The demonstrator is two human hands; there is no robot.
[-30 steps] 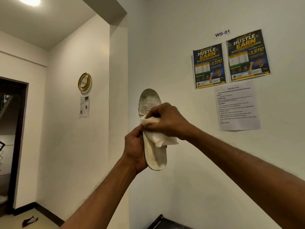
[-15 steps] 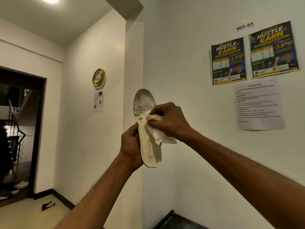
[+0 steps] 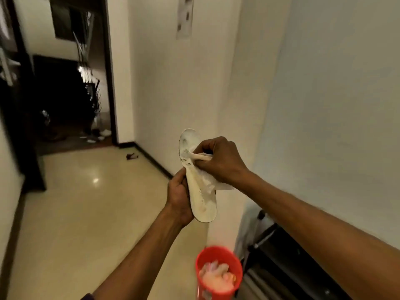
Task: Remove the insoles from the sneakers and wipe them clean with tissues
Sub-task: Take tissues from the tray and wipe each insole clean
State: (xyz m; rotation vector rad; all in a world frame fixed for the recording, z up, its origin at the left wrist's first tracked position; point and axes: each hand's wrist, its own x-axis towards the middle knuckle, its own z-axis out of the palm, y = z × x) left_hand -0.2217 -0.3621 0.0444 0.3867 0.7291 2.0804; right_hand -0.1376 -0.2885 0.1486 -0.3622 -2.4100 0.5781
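The left hand [image 3: 179, 198] grips the upright insole [image 3: 198, 180] by its heel half; the right hand [image 3: 218, 159] pinches a bunched tissue [image 3: 207, 176] against its grimy toe area (thin paper). Hard rubbing could shred it.

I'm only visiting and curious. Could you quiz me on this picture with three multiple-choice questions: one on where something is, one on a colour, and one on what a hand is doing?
1. Where is the bin?
A) at the bottom of the view
B) in the doorway
C) on the wall

2. What colour is it?
A) blue
B) red
C) green

3. What is the right hand doing?
A) hanging empty
B) gripping a shoe
C) pressing a tissue on the insole

Answers:
1 A: it sits low, under the insole.
2 B: its wall is bright red.
3 C: it pinches the tissue against the insole, which the left hand holds.
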